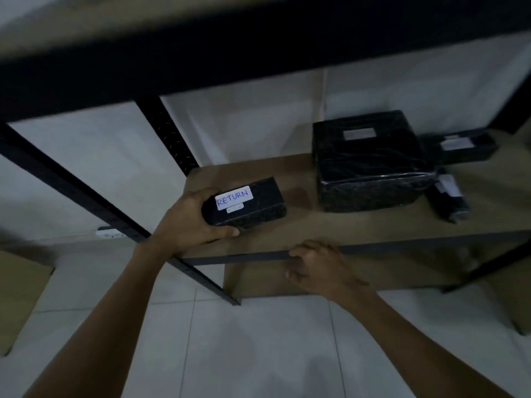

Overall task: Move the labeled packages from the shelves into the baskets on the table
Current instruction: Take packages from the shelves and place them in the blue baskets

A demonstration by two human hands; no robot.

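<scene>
Bottom of frame, floor: pale tiles (258,354) and both bare forearms reaching up from the lower corners.
Lower left edge, cardboard: a brown box (17,297) sits on the floor, partly cut off.
Right hand: and there's the right hand (316,265) just right of centre, fingers curled over the front edge of the shelf (373,225), thumb tucked under it. It has hold of that edge.
Left hand: over at centre left, the left hand (195,222) is clamped round the near end of a small black box, thumb along the front side, fingers wrapped over the back.
RETURN package: that's the RETURN package (253,205), white label up, word in blue. It is over the front left corner of the brown shelf; resting or lifted, I cannot tell.
Large package: right of centre, further back, a bulky large package (370,168) in black film stands on the shelf, label unreadable.
Slim package: right at its right-hand side lies the slim package (451,199), label blurred.
Rear package: behind that, the rear package (462,147), near the wall.
Post: a black perforated post (169,139) rises at the shelf's back left corner.
Upper shelf: across the top, a blurred dark upper shelf (201,61).
</scene>
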